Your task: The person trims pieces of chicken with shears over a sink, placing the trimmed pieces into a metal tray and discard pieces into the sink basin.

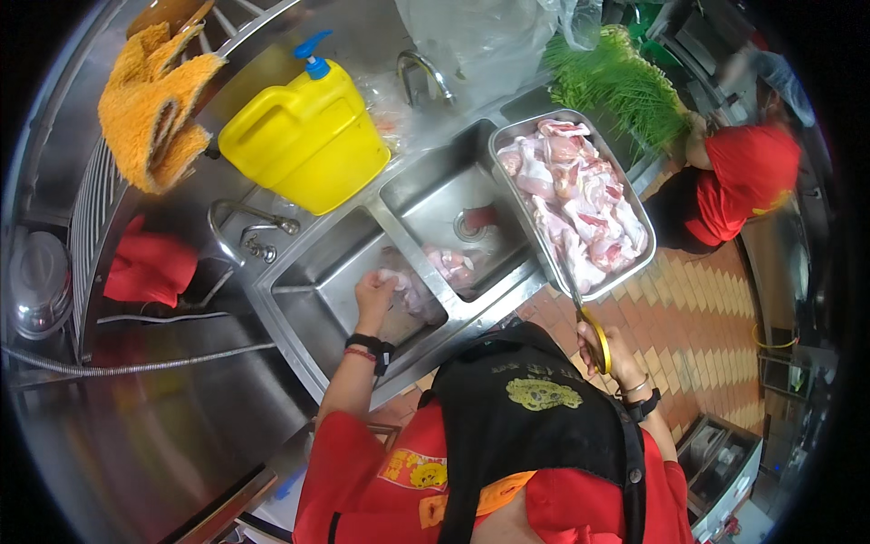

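Observation:
My left hand point(375, 294) is over the left sink basin point(326, 272), its fingers closed on a piece of raw poultry point(392, 277); more pieces lie beneath it in the basin. My right hand point(612, 353) grips yellow-handled scissors point(596, 340), their blades pointing towards the near corner of a metal tray point(649, 262). Raw poultry legs point(578, 197) fill that tray, which rests over the right edge of the sink. In the right basin point(435, 183), more raw poultry point(450, 266) lies near the divider, and a reddish piece point(481, 217) lies by the drain.
A yellow jug with a blue pump point(309, 136) stands behind the sink, near two curved faucets point(221, 234). An orange towel point(153, 109) and a red cloth point(149, 265) hang at left. Beyond the tray, a co-worker in red point(747, 170) stands by green stalks point(618, 88).

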### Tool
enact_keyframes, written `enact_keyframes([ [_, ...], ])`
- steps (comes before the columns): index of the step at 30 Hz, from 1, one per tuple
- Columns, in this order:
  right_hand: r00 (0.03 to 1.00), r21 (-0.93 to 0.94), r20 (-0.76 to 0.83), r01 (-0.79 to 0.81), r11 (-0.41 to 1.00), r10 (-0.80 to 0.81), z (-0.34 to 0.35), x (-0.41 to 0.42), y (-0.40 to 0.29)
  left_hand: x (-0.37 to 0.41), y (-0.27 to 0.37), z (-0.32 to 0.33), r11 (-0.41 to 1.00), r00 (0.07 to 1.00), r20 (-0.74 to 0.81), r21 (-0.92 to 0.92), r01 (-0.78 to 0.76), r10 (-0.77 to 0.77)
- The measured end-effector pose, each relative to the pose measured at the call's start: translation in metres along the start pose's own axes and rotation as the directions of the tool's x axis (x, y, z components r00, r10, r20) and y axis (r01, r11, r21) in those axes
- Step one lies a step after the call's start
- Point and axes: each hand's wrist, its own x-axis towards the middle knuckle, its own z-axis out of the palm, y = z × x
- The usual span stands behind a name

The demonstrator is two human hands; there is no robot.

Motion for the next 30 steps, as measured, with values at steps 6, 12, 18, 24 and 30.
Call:
enact_keyframes([
  [6,0.994,-0.182,0.104,0.055,0.982,-0.036,0.024,0.01,-0.034,0.015,0.063,0.019,0.875,0.979,-0.053,-0.442,-0.199,0.197],
  [12,0.961,-0.349,0.271,0.155,0.924,-0.059,0.066,0.018,-0.079,0.05,-0.027,0.128,0.764,0.863,0.322,0.411,-0.498,0.39],
  [18,0.979,-0.16,0.163,0.148,0.976,-0.122,0.028,-0.001,-0.061,0.034,-0.009,0.141,0.863,0.935,0.303,0.405,-0.302,0.185],
  [24,0.996,0.031,-0.019,0.092,0.995,-0.091,-0.01,-0.017,-0.029,0.041,0.011,0.169,0.563,0.662,0.719,0.463,-0.684,0.213],
  [30,0.998,0.045,-0.064,0.014,0.999,-0.012,-0.014,-0.018,-0.013,0.027,-0.01,0.204,0.316,0.73,0.68,0.709,-0.631,-0.066],
])
